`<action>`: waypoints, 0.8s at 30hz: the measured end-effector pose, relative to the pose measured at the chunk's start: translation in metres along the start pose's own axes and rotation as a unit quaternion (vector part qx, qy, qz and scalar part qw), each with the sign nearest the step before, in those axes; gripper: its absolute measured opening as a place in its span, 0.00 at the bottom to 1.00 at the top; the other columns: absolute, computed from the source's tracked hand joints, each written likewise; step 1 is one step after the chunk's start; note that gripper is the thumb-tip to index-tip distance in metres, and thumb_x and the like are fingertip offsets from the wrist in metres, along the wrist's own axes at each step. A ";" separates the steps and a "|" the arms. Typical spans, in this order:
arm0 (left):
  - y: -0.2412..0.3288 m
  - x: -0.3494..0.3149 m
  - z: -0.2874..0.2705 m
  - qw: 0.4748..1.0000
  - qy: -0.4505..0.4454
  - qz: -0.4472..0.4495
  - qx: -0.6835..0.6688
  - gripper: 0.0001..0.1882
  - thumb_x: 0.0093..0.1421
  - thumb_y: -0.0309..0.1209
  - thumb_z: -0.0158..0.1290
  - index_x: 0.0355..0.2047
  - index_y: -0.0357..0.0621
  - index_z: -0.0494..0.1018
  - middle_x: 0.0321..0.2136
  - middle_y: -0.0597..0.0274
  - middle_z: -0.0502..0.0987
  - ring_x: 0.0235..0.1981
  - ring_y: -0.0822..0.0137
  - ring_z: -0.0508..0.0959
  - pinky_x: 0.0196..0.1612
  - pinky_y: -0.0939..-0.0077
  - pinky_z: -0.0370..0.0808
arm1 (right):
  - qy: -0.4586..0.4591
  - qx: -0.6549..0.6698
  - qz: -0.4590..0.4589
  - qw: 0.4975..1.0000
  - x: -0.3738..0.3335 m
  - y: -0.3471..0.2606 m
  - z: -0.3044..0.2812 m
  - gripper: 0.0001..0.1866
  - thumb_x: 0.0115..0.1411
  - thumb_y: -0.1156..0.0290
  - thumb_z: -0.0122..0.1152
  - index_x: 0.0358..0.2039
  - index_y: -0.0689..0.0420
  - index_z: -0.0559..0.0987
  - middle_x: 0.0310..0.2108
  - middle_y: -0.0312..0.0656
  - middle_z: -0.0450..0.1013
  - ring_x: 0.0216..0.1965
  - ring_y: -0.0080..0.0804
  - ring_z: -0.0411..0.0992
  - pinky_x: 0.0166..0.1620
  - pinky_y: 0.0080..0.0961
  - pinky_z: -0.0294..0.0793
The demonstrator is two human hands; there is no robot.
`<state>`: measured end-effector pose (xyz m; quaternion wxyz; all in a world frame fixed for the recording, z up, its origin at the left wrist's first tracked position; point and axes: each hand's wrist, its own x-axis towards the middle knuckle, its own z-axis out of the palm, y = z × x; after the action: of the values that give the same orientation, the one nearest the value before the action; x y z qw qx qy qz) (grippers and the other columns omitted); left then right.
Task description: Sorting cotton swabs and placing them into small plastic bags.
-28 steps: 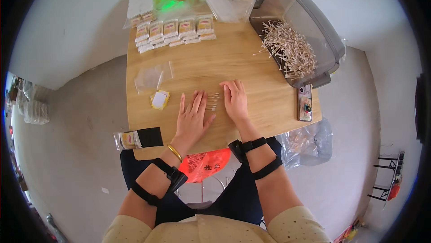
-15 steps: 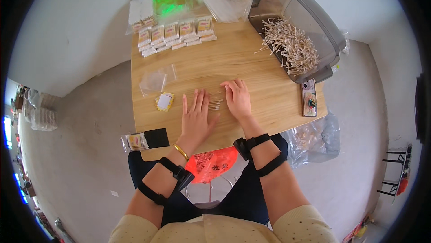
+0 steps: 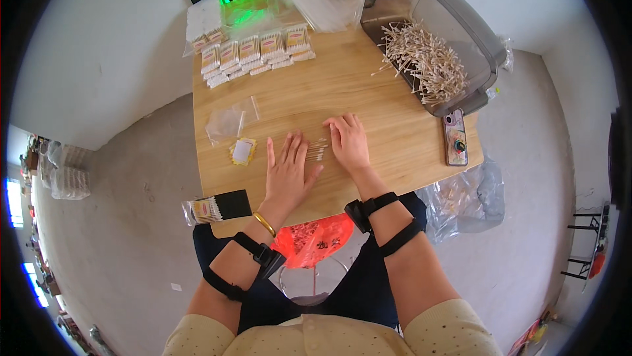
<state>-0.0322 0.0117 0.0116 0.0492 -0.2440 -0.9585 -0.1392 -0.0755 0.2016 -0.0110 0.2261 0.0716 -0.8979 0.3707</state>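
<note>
My left hand (image 3: 288,166) lies palm down on the wooden table with its fingers stretched out, so it is open. Right beside its index finger is a small row of loose cotton swabs (image 3: 317,152), lying side by side. On the other side of the swabs, my right hand (image 3: 350,144) rests on the table, its fingers curled together. What those fingers hold, if anything, is hidden. To the left of my left hand sits a small stack of white cards with yellow edges (image 3: 243,151). Beyond the cards lies a clear plastic bag (image 3: 227,122).
A grey bin (image 3: 484,40) with a heap of cotton swabs (image 3: 428,63) leans at the far right. A phone (image 3: 455,142) lies below it. Packed swab bundles (image 3: 249,52) line the far left. One swab pack (image 3: 205,210) on black material (image 3: 234,204) is at the near-left edge.
The view has shifted slightly. Both hands stay nearly where they were; the loose swabs beside my left fingers look slightly closer together.
</note>
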 end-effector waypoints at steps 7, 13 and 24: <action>0.003 0.011 -0.003 0.999 0.004 0.019 -0.035 0.33 0.69 0.51 0.50 0.66 0.40 0.63 0.68 0.49 0.63 0.74 0.50 0.58 0.76 0.38 0.36 | 0.002 0.001 0.000 1.000 0.000 -0.001 -0.001 0.05 0.64 0.76 0.56 0.36 0.54 0.80 0.36 0.44 0.74 0.43 0.48 0.71 0.47 0.43 0.72; -0.015 0.002 0.000 0.951 0.094 -0.054 -0.291 0.36 0.73 0.50 0.45 0.71 0.36 0.55 0.72 0.42 0.56 0.75 0.45 0.53 0.76 0.48 0.42 | -0.007 0.025 0.012 1.000 0.002 -0.001 -0.001 0.08 0.68 0.73 0.54 0.41 0.56 0.81 0.40 0.47 0.74 0.46 0.51 0.71 0.50 0.43 0.72; 0.003 0.017 0.016 0.872 0.149 -0.103 -0.454 0.32 0.73 0.42 0.42 0.70 0.36 0.54 0.70 0.42 0.56 0.73 0.47 0.54 0.74 0.57 0.50 | 0.008 0.265 0.089 0.960 -0.017 -0.048 0.037 0.22 0.75 0.65 0.44 0.63 0.62 0.72 0.64 0.60 0.64 0.68 0.57 0.60 0.70 0.42 0.60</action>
<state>-0.0466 0.0264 -0.0004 0.0611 -0.1161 -0.7904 -0.5983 -0.0593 0.1411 -0.0113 0.1722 0.0462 -0.7682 0.6149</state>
